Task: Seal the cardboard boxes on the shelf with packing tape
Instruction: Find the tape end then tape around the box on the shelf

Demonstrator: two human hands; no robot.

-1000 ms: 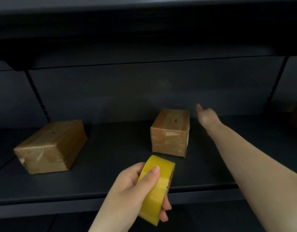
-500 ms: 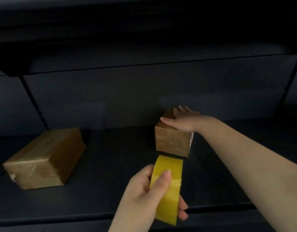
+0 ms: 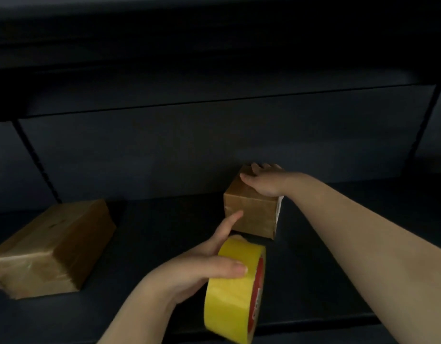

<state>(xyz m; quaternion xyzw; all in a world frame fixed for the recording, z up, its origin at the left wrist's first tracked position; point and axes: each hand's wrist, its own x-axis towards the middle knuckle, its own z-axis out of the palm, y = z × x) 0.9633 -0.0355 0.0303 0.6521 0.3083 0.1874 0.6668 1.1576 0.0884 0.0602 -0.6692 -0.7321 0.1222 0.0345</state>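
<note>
A small cardboard box [image 3: 251, 214] stands on the dark shelf [image 3: 314, 281] near its back wall, right of centre. My right hand [image 3: 263, 181] lies flat on the box's top, fingers spread toward the back. My left hand [image 3: 202, 266] holds a yellow roll of packing tape [image 3: 233, 294] in front of the box, thumb across the roll's outer face and index finger pointing up toward the box's front. The roll's core shows red on its right side. A larger cardboard box [image 3: 53, 247] lies on the shelf at the left, wrapped in tape.
Another dark shelf [image 3: 214, 58] hangs low overhead. Slotted uprights [image 3: 38, 165] run up the back wall at left and right. The shelf's front edge [image 3: 314, 328] crosses the bottom of the view.
My right hand went from reaching beside the small box to resting on its top. My left hand brought the tape roll closer to the box and raised its index finger.
</note>
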